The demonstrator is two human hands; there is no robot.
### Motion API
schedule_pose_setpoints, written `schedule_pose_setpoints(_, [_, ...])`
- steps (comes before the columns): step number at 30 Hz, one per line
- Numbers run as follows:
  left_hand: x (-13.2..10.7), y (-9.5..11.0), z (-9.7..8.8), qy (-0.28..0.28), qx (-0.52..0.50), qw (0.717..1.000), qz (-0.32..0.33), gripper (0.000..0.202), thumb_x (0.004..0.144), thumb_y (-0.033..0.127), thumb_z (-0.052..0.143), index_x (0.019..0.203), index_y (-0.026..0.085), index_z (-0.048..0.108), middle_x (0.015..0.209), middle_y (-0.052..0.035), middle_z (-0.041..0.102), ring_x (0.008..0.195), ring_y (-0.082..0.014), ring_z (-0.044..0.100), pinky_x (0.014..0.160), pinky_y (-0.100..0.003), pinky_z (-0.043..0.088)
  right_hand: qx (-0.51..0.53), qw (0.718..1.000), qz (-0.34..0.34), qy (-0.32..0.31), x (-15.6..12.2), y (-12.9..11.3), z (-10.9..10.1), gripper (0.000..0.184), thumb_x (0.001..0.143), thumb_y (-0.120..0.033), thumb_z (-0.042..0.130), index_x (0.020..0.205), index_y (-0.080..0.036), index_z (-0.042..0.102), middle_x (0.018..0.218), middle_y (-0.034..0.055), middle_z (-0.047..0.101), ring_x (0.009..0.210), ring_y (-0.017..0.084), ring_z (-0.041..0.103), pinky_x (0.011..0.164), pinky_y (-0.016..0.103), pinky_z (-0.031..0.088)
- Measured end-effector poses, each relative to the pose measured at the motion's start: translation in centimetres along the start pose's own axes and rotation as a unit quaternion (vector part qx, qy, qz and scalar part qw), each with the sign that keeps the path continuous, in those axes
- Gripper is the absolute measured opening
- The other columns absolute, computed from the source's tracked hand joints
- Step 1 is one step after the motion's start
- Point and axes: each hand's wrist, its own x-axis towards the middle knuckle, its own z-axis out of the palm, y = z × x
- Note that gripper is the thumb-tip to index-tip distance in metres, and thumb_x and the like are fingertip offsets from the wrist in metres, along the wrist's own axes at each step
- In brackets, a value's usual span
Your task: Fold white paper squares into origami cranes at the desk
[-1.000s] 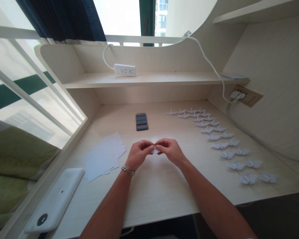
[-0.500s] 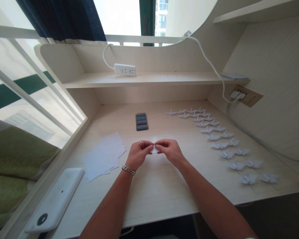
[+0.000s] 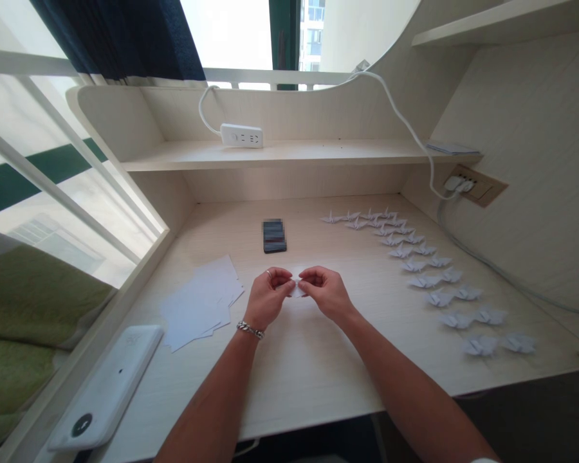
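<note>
At far left, a white oblong device [image 3: 109, 386] lies along the side edge of the bench [image 3: 318, 373], its underside hidden. Next come overlapping white sheets [image 3: 197, 302], the lower ones mostly covered. The left hand [image 3: 265, 299] pinches one side of a small folded paper [image 3: 296, 291], largely hidden by fingertips; beyond sits a dark object [image 3: 275, 235], its face pixelated. The right hand [image 3: 329, 293] pinches the paper's other side. Bench surface separates it from rows of paper cranes [image 3: 439, 297], the far ones overlapping.
</note>
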Motion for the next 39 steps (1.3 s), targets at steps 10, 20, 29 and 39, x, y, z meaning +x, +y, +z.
schedule_pose_setpoints(10, [-0.2,0.3,-0.2,0.001,0.044,0.999,-0.009,0.022,0.064,0.024,0.074,0.078,0.014,0.062,0.067,-0.0019,0.065,0.062,-0.0143,0.063,0.059,-0.026,0.052,-0.073,0.997,-0.026,-0.018,0.1,0.5,-0.2,0.02,0.069,-0.026,0.07,0.084,-0.017,0.062,0.074,0.0036,0.065,0.068,0.016,0.061,0.064,0.029,0.049])
schedule_pose_setpoints(20, [-0.2,0.4,-0.1,-0.024,0.026,0.999,-0.008,0.024,0.065,0.022,0.074,0.084,0.012,0.063,0.07,-0.0023,0.066,0.064,-0.0129,0.063,0.06,-0.025,0.052,-0.041,0.999,-0.014,-0.012,0.1,0.2,-0.5,0.026,0.064,-0.025,0.072,0.083,-0.019,0.055,0.067,-0.0003,0.063,0.062,0.015,0.06,0.061,0.028,0.048])
schedule_pose_setpoints(29, [-0.1,0.0,-0.4,-0.006,0.074,0.997,0.023,0.02,0.068,0.021,0.07,0.083,0.016,0.058,0.07,-0.0005,0.063,0.066,-0.0136,0.062,0.062,-0.026,0.05,0.023,0.996,0.051,-0.073,0.4,0.2,-1.2,0.035,0.066,-0.031,0.072,0.096,-0.016,0.061,0.071,0.0014,0.068,0.067,0.016,0.065,0.068,0.033,0.053])
schedule_pose_setpoints(39, [-0.5,0.5,0.0,-0.003,0.104,0.994,0.038,0.019,0.068,0.02,0.069,0.081,0.018,0.055,0.07,-0.0003,0.063,0.067,-0.0144,0.062,0.063,-0.026,0.049,-0.046,0.996,0.043,-0.063,0.7,0.2,-1.6,0.025,0.061,-0.013,0.063,0.085,-0.016,0.065,0.076,0.0034,0.07,0.07,0.016,0.065,0.065,0.028,0.051])
